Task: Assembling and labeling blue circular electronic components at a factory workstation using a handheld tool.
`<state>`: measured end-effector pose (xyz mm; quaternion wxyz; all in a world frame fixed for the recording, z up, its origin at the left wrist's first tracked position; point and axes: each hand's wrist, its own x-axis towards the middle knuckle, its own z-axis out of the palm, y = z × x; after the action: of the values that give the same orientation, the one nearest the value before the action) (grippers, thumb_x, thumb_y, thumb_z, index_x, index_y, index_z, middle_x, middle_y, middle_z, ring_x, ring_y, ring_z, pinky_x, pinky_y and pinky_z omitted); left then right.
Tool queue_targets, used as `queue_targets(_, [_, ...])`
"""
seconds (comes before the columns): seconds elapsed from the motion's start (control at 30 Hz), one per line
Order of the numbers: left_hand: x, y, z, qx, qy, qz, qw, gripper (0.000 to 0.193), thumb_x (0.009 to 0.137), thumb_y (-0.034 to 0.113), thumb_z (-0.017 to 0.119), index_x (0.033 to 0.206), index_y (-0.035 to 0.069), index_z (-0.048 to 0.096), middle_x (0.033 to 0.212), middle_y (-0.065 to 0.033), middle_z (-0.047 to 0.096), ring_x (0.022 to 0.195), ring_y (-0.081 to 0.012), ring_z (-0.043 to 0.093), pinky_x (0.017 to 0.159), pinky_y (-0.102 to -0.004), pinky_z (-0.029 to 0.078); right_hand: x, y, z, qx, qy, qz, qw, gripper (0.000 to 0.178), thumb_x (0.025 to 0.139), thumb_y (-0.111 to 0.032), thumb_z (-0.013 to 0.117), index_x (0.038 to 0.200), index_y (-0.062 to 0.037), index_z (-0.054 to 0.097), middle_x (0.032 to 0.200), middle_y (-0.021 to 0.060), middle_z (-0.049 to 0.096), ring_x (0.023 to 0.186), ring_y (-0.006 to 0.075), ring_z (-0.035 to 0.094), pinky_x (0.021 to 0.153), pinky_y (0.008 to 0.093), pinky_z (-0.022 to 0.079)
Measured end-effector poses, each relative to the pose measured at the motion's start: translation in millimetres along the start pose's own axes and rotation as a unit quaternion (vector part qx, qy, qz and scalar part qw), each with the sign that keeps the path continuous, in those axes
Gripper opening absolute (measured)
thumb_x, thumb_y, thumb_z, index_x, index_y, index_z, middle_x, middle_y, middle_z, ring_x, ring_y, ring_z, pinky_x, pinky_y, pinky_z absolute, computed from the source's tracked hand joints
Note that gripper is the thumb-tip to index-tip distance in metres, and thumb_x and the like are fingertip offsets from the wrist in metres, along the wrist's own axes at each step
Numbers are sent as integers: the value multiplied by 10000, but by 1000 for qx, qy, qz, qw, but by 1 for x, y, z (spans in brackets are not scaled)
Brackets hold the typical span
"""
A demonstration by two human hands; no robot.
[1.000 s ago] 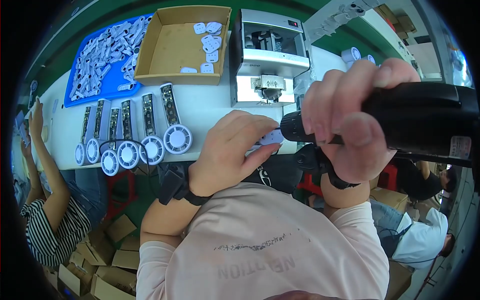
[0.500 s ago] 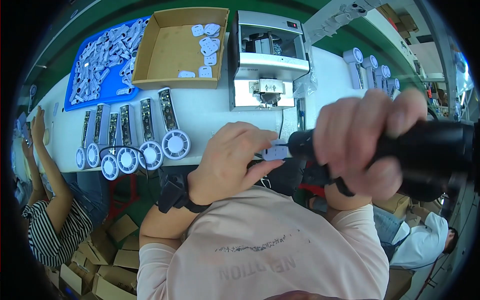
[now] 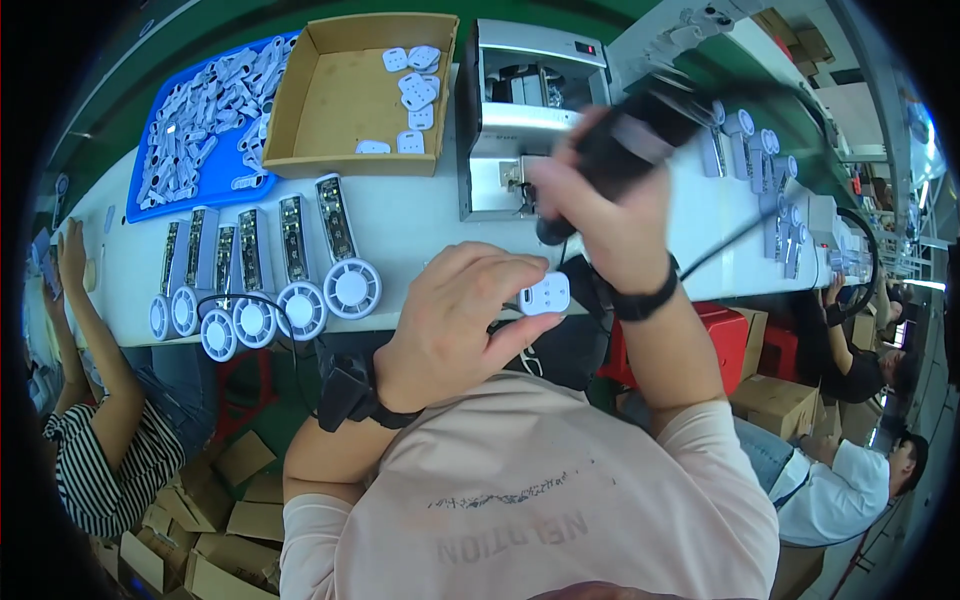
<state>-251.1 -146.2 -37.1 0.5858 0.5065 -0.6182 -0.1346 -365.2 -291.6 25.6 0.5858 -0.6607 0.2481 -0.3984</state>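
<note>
Left fingers (image 3: 525, 332) pinch the small white case (image 3: 549, 294) near the front of the table (image 3: 420, 215), right fingers (image 3: 573, 195) wrap a blurred black screwdriver (image 3: 640, 142); case probably light, stiff, slick, best held by edges.

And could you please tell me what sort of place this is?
Probably an electronics assembly workshop: white units with exposed circuit boards line the worktable, small parts lie in a blue tray, and the right hand grips a black handheld tool.
</note>
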Motion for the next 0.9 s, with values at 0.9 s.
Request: queue_targets(0.9, [7,-2,-4,90,12,37,995,300,796,126,839,1060,97,700,1032,-66,684,896,-302,667,766,-399,540,-16,-66,1,83,-166,-153,971,369,978,-140,680,1271,-136,456,845,22,536,634,153,524,617,315,461])
